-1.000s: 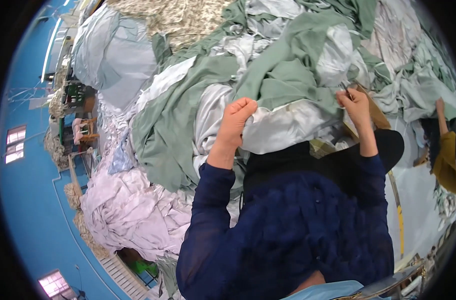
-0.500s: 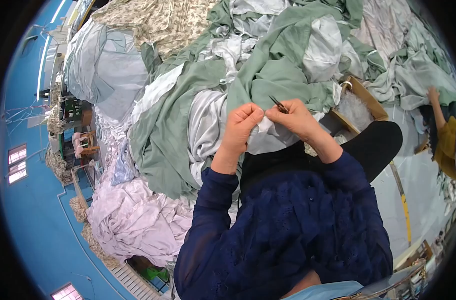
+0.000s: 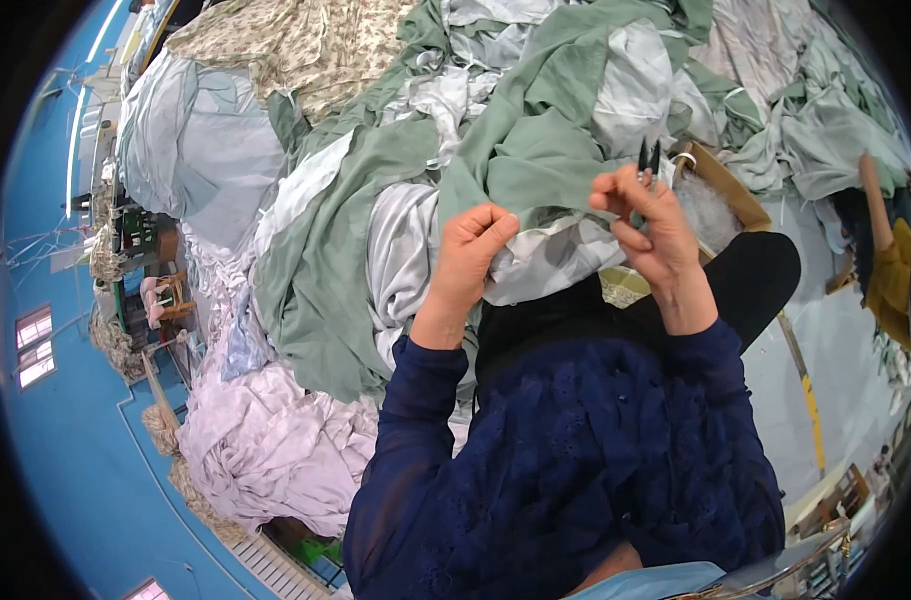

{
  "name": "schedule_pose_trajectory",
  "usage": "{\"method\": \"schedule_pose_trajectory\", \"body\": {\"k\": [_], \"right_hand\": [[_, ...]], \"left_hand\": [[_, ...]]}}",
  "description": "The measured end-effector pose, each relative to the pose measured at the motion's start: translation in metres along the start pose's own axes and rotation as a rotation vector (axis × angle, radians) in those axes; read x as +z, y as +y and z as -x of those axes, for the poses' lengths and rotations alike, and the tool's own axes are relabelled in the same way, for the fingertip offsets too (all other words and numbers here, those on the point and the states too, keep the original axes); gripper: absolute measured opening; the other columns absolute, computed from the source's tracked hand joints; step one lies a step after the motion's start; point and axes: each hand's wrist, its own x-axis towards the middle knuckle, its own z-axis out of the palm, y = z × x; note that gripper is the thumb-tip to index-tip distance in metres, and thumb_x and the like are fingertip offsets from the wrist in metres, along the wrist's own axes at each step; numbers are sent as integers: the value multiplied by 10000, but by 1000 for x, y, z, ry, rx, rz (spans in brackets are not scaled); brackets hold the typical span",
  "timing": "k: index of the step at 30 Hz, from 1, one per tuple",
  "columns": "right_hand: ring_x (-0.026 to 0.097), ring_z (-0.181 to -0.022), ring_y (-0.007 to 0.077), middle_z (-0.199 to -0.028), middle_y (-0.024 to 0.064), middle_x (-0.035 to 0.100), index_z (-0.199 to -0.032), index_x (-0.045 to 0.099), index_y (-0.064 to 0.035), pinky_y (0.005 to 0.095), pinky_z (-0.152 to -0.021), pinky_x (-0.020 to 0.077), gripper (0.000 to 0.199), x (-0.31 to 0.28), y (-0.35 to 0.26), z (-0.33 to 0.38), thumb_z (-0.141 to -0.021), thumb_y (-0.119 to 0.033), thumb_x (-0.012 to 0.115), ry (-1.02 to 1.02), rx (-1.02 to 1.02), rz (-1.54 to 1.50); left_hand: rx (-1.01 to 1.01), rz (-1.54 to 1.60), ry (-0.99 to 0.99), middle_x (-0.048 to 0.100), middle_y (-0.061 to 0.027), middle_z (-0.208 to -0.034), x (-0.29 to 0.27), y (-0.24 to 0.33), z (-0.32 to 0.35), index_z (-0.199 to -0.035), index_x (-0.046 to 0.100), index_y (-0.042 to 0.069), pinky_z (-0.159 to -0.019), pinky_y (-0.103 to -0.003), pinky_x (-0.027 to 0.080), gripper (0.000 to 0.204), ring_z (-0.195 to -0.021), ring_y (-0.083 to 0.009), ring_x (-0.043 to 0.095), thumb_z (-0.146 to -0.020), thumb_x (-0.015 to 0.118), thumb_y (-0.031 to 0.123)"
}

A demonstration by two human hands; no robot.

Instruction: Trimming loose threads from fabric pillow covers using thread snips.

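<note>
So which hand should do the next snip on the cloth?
Probably the right hand: it already holds the small snips, blades up by the green cloth. The left hand pinches the pale cloth.

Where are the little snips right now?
In the head view the snips are in the right hand, right of centre, tips poking up above the fingers, over the green cloth and beside the cardboard box.

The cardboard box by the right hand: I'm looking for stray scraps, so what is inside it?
Inside the cardboard box, only crumpled clear plastic shows. The right hand, holding small dark snips, and a black cloth cover its lower part, so the bottom is hidden.
</note>
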Motion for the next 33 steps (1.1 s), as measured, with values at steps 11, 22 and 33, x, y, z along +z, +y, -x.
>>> {"method": "schedule_pose_trajectory", "body": {"k": [11, 22, 33], "right_hand": [[485, -550, 92, -565, 13, 506, -864, 651, -19, 316, -507, 355, 155, -36, 24, -3, -834, -157, 713, -157, -533, 1682], [584, -865, 118, -1045, 102, 605, -724, 608, -38, 258, -702, 412, 150, -55, -18, 25, -776, -139, 707, -319, -28, 480], [534, -598, 96, -689, 16, 562, -794, 532, -33, 231, -503, 358, 191, -53, -9, 21, -936, -131, 614, -171, -49, 346]], "left_hand": [[32, -36, 15, 523, 83, -692, 9, 3, -6, -794, 613, 41, -534, -190, 316, 165, -599, 5, 398, -929, 651, 128], [140, -459, 180, 575, 37, -742, 12, -18, -22, -910, 633, 20, -605, -229, 399, 114, -662, -74, 508, -910, 654, 132], [657, -1126, -415, 567, -41, -787, 49, -2, -6, -947, 664, 69, -768, -364, 423, 183, -775, -235, 566, -772, 690, 115]]}}
